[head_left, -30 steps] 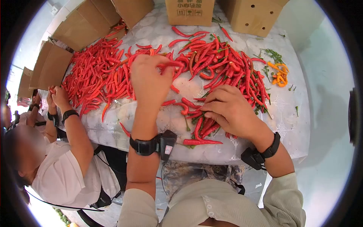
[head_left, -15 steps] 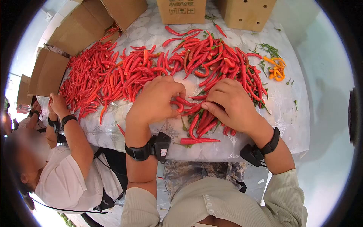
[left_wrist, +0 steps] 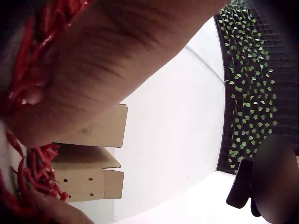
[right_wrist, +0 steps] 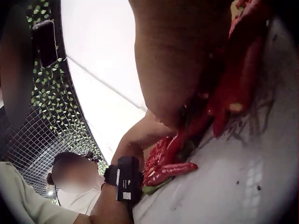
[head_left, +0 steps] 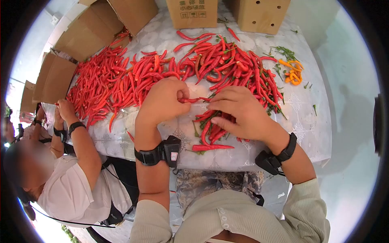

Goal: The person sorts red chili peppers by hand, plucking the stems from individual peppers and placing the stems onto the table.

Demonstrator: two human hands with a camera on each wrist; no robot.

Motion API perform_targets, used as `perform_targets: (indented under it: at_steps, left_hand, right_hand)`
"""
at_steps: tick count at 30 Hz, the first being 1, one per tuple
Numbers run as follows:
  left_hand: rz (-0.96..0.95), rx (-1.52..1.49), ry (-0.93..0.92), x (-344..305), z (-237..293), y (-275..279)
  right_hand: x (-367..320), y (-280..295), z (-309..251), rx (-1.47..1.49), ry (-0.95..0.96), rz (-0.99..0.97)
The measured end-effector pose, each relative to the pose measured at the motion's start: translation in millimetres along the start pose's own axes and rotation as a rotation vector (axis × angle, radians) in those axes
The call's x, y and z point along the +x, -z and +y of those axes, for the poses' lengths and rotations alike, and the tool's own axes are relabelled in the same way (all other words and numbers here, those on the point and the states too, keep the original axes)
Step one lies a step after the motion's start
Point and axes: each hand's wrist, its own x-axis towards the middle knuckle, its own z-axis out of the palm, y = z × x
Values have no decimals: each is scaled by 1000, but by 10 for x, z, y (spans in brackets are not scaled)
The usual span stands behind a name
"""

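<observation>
In the head view, my left hand (head_left: pixel 164 99) pinches a red chili (head_left: pixel 189 100) between thumb and curled fingers, its tip pointing right. My right hand (head_left: pixel 243 109) faces it, fingers bent at the far end of that chili, where a bit of red shows by the fingertips. Under the right palm are several red chilies (head_left: pixel 214 133) with green stems; some are hidden by the hand. A big heap of stemmed red chilies (head_left: pixel 219 60) lies beyond the right hand, and another heap (head_left: pixel 142 77) spreads behind and left of the left hand.
Cardboard boxes (head_left: pixel 192 14) stand at the back and left edge. Orange chilies (head_left: pixel 292 75) and loose green stems (head_left: pixel 285 52) lie at the right on the patterned tablecloth (head_left: pixel 312 129). Another person (head_left: pixel 69 182) works at the left side.
My left hand came back from the left heap toward the right hand and now holds a chili. The right hand has shifted slightly left. The head view has moved a little.
</observation>
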Motion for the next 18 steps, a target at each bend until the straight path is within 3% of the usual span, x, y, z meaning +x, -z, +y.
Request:
perform_targets:
  at_steps: [5,9,12,15,18]
  left_hand:
    - [196,175,7,8,-33,-21]
    - [383,388,96,38,-134,4]
    - [511,385,130,85,-110,-40]
    - [510,8,11,179,59,-185]
    - [318,113,-117,228,218,-354]
  right_hand:
    - [-7,32,-38,-57,-28,-151]
    - [-10,34,-22,-23,-40,-96]
    - [-12,4,20,-33,-26,12]
    - [12,-1,58,-48,-58,157]
    - [35,28,57,-92,-96,297]
